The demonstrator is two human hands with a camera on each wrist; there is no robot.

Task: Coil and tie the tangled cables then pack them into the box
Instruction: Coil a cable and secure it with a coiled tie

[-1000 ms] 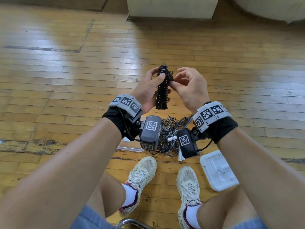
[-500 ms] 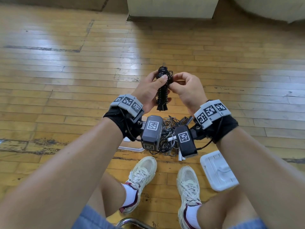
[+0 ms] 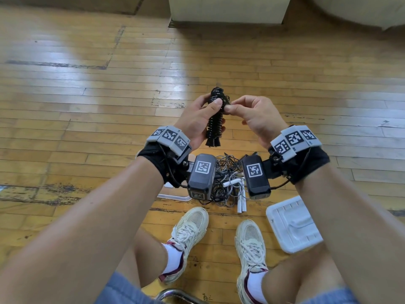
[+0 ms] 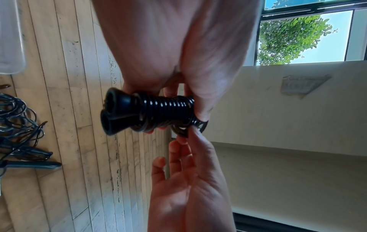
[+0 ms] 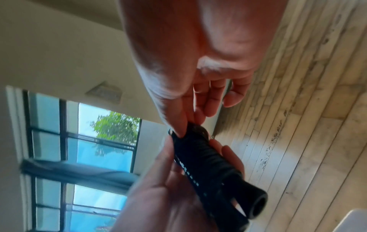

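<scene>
A black cable bundle (image 3: pixel 215 119), wound tightly round two flared handles, stands upright in front of me. My left hand (image 3: pixel 197 119) grips its middle, thumb on the upper coils. My right hand (image 3: pixel 252 115) pinches the cable's end at the top of the bundle between thumb and forefinger. The left wrist view shows the bundle (image 4: pixel 158 109) with its flared ends pointing left and the right hand's fingertips (image 4: pixel 193 135) at the last coil. In the blurred right wrist view the bundle (image 5: pixel 208 164) lies between both hands. A tangled pile of cables (image 3: pixel 228 178) lies on the floor below.
A clear box (image 3: pixel 175 195) peeks out under my left wrist. A white lid (image 3: pixel 293 224) lies on the wooden floor right of my shoes (image 3: pixel 249 249). White rods (image 3: pixel 241 198) stick out of the pile. White furniture (image 3: pixel 230 9) stands at the far edge.
My right hand has closed in on the top of the bundle, its fingers curling from a loose spread into a pinch on the cable end. The bundle stays upright in the left hand.
</scene>
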